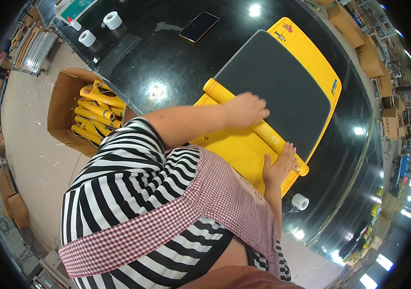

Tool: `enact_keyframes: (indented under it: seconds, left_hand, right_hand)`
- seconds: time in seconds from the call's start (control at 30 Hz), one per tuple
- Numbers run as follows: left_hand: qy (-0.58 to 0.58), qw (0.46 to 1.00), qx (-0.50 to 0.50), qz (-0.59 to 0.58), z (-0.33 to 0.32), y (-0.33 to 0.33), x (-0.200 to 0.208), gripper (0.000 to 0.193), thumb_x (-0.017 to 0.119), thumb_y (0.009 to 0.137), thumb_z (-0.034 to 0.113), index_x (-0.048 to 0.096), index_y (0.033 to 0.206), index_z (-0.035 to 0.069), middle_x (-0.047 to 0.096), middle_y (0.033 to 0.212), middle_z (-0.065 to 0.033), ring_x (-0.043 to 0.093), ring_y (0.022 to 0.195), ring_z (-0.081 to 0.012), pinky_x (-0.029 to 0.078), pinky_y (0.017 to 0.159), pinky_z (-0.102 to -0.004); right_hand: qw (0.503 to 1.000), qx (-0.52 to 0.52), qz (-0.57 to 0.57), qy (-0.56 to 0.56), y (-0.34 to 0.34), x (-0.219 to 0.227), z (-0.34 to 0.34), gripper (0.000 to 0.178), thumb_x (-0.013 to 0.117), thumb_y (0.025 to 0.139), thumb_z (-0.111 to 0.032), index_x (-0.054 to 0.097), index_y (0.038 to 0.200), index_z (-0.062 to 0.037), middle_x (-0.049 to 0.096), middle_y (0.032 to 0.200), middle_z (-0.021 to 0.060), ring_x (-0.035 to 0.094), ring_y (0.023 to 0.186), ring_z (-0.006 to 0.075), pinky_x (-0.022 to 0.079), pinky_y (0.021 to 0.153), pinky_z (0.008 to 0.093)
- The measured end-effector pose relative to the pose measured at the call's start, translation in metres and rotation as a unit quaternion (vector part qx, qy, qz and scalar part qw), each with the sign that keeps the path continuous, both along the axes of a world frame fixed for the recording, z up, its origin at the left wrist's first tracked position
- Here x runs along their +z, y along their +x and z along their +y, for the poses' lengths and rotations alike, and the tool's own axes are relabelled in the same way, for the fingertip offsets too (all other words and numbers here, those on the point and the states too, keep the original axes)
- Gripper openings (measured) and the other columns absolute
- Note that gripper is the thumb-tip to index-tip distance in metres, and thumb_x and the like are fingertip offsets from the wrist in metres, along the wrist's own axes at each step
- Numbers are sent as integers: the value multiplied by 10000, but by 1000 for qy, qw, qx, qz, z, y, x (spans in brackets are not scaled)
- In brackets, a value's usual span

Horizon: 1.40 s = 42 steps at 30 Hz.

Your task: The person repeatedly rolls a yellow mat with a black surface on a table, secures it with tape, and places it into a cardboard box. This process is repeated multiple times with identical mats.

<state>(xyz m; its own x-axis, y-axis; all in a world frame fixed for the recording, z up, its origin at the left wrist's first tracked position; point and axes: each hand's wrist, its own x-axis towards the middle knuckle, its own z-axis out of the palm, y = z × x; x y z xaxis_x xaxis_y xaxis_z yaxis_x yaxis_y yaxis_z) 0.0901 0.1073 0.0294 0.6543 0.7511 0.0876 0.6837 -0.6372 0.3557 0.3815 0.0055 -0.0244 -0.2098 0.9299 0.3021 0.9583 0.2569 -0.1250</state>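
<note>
Black table, hands on rolled mat

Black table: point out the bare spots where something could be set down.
Bare black table lies between the phone, the tape rolls and the rolled end of the yellow mat. Crowded: both hands, left and right, press the roll; the cardboard box is full.
</note>
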Motion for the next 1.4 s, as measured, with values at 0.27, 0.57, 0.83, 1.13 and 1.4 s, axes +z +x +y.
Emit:
enact_keyframes:
  seconds: [0.27,0.57,0.83,1.13,1.4]
  left_hand:
    - [0,994,84,69,32,30,4,829,730,934,424,363,1607,107,298,1670,-211,220,1572,-397,178,1236,-650]
    - [-19,997,25,76,128,44,9,580,846,800,454,633,1236,134,612,1199,-128,572,1212,-357,486,1006,-466]
    - [-132,983,-14,128,32,17,18,678,846,784,500,604,1275,101,615,1195,-155,581,1182,-374,494,1011,-465]
    - [70,975,205,45,-90,-111,-23,553,686,946,284,559,1441,73,598,1343,-160,571,1247,-353,438,1096,-451]
    - [-87,905,377,-177,-113,-128,-29,463,576,1041,219,547,1433,-27,612,1386,-279,613,1253,-421,482,1072,-437]
  right_hand:
    - [997,-22,28,-71,25,19,155,650,714,916,-420,550,1449,-86,562,1467,170,457,1408,385,282,1217,524]
    - [999,2,37,8,16,31,164,552,839,792,-407,679,1184,-52,674,1178,164,585,1193,358,431,1040,466]
    - [989,32,-27,-145,-1,56,63,522,801,809,-481,673,1082,-55,651,1052,125,608,1084,319,454,964,451]
    - [979,-157,83,-99,60,35,-79,444,739,928,-271,664,1321,-79,604,1346,180,533,1303,337,380,1145,456]
    - [803,-273,519,-104,52,29,-106,563,720,946,-65,532,1468,26,582,1452,165,592,1293,265,456,1118,343]
